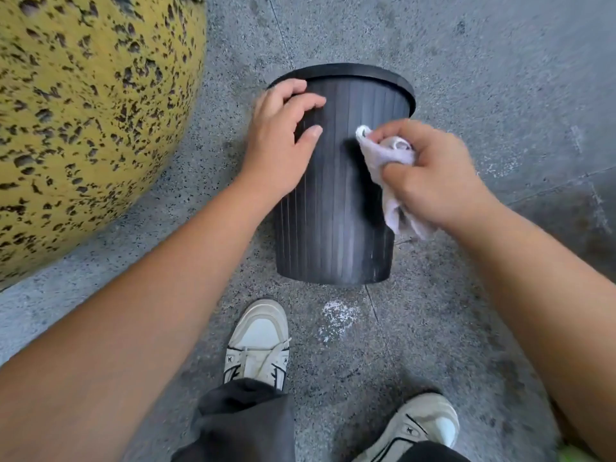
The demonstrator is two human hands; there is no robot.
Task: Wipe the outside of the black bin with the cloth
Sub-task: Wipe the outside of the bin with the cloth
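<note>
A black ribbed bin (333,201) lies tipped on the grey stone floor, its rim pointing away from me and its base toward my feet. My left hand (283,138) grips its upper left side near the rim, fingers curled over the wall. My right hand (433,175) holds a bunched pale cloth (390,158) and presses it against the bin's right side. A loose end of the cloth hangs down below my palm. The bin's inside is hidden.
A large yellow speckled stone ball (83,121) bulges at the left, close to the bin. My two sneakers (258,341) stand just before the bin's base. A white powdery patch (336,316) marks the floor between them.
</note>
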